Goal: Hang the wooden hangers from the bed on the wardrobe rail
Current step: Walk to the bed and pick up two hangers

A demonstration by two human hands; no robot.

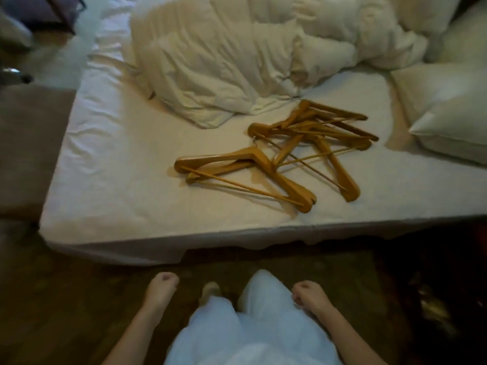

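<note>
My left hand (161, 291) and right hand (308, 295) hang loosely curled, empty; wooden hangers (276, 151) lie tangled on the bed (126, 185) at 1 o'clock, so I'd lift the near pair first, by the necks.

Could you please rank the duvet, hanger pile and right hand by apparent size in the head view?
1. duvet
2. hanger pile
3. right hand, smallest despite being nearest the camera

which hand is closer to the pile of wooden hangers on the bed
Right. The right hand hangs beside the leg, in line with the near end of the wooden hangers. The left hand hangs off to the pile's left, farther away. Both hold nothing.
</note>
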